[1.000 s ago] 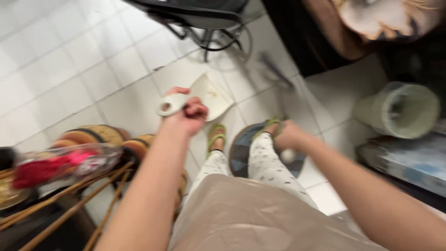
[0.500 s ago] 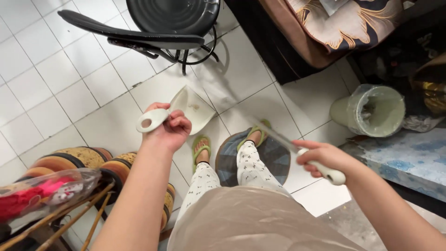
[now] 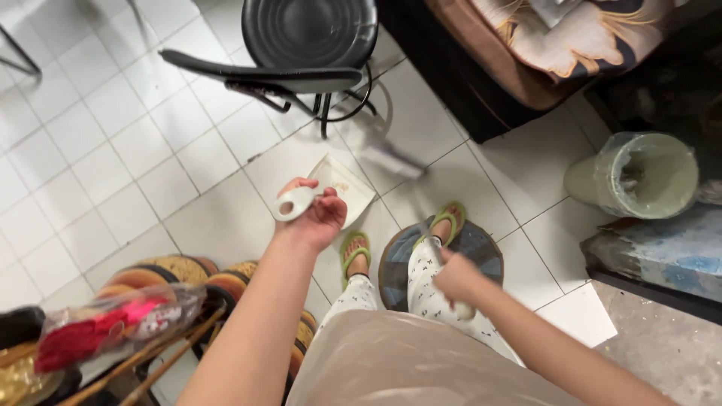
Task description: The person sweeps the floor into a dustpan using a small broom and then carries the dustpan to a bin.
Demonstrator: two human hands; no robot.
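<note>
White tiled floor [image 3: 135, 143], black chair [image 3: 301, 45]

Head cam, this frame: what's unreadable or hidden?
- Brush: the head is motion-blurred, so its bristles and whether it touches the floor cannot be told.
- Right hand: its grip on the brush handle is turned away; only a white end shows.
- Dustpan: the specks inside are too small to identify.
- Left hand: covers the middle of the dustpan handle.
- Bin: its contents are blurred behind the liner.
</note>
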